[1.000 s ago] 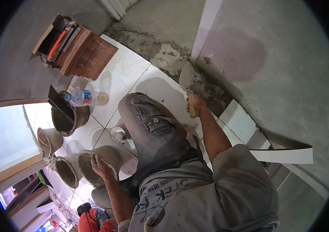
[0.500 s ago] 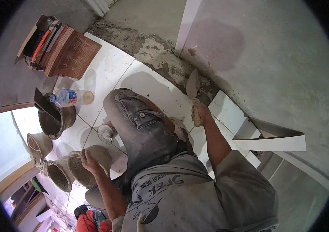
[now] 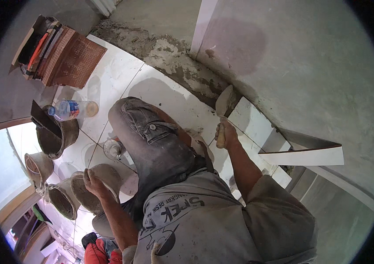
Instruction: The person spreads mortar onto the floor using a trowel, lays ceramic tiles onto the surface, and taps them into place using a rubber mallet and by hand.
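Note:
My right hand (image 3: pixel 226 134) is closed round the wooden handle of a trowel (image 3: pixel 226 101). Its mortar-smeared blade points away from me, over the strip of rough mortar (image 3: pixel 176 66) beside a white tile (image 3: pixel 249 118). On the left, my left hand (image 3: pixel 95 184) is curled with its fingers together, over the rim of a mortar-caked bucket (image 3: pixel 110 176). Whether it grips the rim or something small, I cannot make out. Below my arms, my bent knee covers part of the white tiled floor (image 3: pixel 127 81).
Several dirty buckets, among them one holding a dark flat tool (image 3: pixel 46 119), stand left. A plastic bottle (image 3: pixel 70 110) and a clear, round-topped container (image 3: pixel 112 148) are nearby. Stacked brown tiles (image 3: pixel 77 57) lean far left. A cut white strip (image 3: pixel 303 156) juts out near the right wall (image 3: pixel 310 75).
The view has shifted slightly, so the floor things appear further left and higher. Against the floor, the trowel has moved right and nearer me, towards the white tile. My left hand stays by the bucket.

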`<state>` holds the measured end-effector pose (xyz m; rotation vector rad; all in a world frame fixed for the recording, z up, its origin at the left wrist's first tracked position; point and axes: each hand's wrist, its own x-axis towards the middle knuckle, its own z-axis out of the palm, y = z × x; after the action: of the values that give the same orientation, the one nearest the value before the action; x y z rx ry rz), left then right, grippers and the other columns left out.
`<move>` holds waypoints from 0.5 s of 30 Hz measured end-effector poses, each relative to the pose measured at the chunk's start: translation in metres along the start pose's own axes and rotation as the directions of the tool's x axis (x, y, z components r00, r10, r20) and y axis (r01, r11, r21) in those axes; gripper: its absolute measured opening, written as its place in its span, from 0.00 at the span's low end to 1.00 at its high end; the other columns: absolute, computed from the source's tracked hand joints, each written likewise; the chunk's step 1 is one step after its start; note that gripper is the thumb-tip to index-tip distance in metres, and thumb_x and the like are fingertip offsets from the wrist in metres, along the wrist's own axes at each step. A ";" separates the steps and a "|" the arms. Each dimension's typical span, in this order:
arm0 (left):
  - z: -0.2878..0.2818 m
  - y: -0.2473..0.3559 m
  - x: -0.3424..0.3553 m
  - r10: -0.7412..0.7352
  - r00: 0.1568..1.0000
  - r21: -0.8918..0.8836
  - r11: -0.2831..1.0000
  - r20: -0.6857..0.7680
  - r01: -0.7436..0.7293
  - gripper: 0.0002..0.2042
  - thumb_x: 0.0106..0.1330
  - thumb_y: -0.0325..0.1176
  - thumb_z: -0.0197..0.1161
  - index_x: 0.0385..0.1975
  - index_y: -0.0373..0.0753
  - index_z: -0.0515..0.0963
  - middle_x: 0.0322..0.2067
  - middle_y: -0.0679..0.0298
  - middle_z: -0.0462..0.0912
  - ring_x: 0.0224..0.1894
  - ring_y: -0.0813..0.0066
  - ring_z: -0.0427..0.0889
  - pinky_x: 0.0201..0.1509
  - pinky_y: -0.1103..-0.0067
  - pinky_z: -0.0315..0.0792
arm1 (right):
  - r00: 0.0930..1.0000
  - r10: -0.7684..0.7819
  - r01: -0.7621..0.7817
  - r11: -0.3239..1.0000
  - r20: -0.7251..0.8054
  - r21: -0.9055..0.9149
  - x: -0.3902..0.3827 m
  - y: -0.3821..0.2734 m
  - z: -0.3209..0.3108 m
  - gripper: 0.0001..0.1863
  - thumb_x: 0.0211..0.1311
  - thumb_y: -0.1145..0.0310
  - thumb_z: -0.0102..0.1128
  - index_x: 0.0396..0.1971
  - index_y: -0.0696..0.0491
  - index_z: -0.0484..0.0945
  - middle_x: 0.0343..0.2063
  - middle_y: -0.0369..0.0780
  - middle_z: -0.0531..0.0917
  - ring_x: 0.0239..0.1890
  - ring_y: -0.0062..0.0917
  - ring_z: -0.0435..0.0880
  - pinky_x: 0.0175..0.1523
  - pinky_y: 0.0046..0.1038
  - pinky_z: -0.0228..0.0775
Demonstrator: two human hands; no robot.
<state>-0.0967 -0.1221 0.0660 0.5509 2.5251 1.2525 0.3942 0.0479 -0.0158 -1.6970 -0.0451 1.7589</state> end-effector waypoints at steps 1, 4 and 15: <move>-0.001 0.004 -0.001 0.018 1.000 0.071 0.997 0.000 -0.018 0.21 0.62 0.37 0.52 0.48 0.25 0.69 0.41 0.51 0.77 0.43 0.66 0.75 0.48 0.75 0.67 | 1.000 -0.031 0.031 0.999 -0.002 0.027 -0.001 0.002 0.004 0.13 0.56 0.57 0.53 0.26 0.51 0.68 0.17 0.36 0.71 0.15 0.24 0.71 0.19 0.30 0.67; -0.002 0.014 -0.004 -0.001 1.000 0.019 1.000 0.005 0.001 0.21 0.62 0.37 0.52 0.49 0.26 0.69 0.41 0.51 0.77 0.43 0.66 0.75 0.48 0.76 0.67 | 0.999 -0.020 0.022 0.997 -0.026 0.070 -0.002 0.009 0.015 0.13 0.56 0.57 0.52 0.25 0.51 0.67 0.16 0.36 0.70 0.14 0.25 0.71 0.19 0.31 0.66; -0.004 0.015 -0.004 -0.003 1.000 0.009 1.000 -0.001 0.003 0.21 0.63 0.37 0.52 0.49 0.26 0.69 0.41 0.50 0.77 0.43 0.66 0.75 0.49 0.76 0.67 | 0.999 0.033 -0.033 0.998 -0.006 -0.048 -0.006 0.010 0.011 0.14 0.55 0.56 0.53 0.25 0.51 0.67 0.16 0.36 0.70 0.15 0.26 0.71 0.19 0.32 0.67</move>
<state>-0.0920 -0.1184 0.0806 0.5477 2.5330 1.2410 0.3796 0.0419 -0.0135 -1.7459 -0.0581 1.7912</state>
